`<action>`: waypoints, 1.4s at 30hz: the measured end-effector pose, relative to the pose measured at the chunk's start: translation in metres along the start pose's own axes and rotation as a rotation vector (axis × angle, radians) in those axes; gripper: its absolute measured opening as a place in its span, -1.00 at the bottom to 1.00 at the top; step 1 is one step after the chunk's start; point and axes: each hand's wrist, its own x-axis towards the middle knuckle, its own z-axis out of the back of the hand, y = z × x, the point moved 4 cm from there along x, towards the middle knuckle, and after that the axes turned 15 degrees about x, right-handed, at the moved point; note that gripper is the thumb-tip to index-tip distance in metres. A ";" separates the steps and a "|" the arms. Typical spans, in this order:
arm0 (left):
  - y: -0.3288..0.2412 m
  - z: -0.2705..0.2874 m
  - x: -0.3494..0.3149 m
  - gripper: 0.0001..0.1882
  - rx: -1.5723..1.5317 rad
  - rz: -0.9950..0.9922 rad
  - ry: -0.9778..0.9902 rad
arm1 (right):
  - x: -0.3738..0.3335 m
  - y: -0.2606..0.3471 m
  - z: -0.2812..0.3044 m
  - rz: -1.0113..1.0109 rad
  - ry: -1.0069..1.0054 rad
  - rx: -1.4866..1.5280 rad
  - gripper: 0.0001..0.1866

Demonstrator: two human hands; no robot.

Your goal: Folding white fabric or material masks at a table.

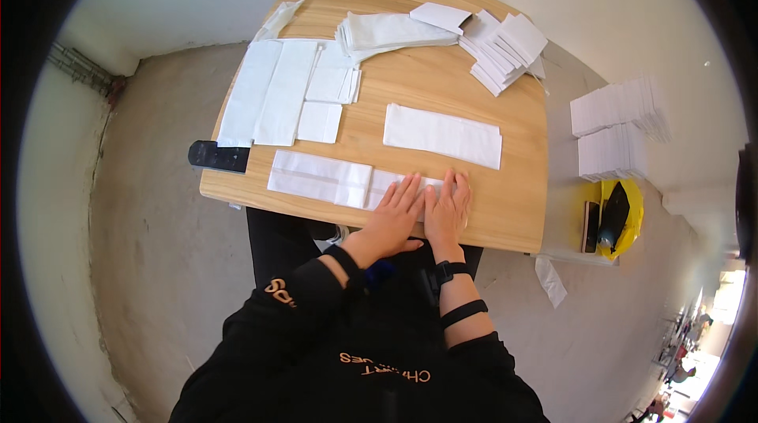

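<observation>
Along the near edge of the wooden table lies a long, flat white strip [316, 178], with a seam or overlap near its middle. It looks like folded thin sheet or bag material, but I cannot tell which. My left hand [389, 222] rests on its right part, fingers stretched out. Beside it, my right hand [446, 208] lies flat on the right end, fingers extended and mostly together. The two hands nearly touch and hide that end. Just beyond them is a flat white folded piece [442, 135], apart from both hands.
Long white pieces [283, 91] and smaller folded ones [320, 121] cover the table's left side. Further back are a white stack [379, 34] and a fanned pile of white boxes or cards [505, 48]. A black object [219, 156] juts past the left edge. To the right are white stacks [612, 150] and a yellow bag [629, 221].
</observation>
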 end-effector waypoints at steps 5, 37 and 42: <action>0.079 0.039 -0.055 -0.42 0.065 0.366 -0.462 | 0.000 0.002 -0.002 0.011 -0.006 -0.097 -0.37; -0.009 0.079 -0.028 -0.50 -0.254 0.049 -0.523 | -0.022 0.044 0.021 -0.617 0.062 1.494 -0.81; 0.014 0.063 -0.040 -0.27 -0.099 0.236 -0.538 | -0.004 0.040 0.061 -0.504 -0.035 1.522 -0.76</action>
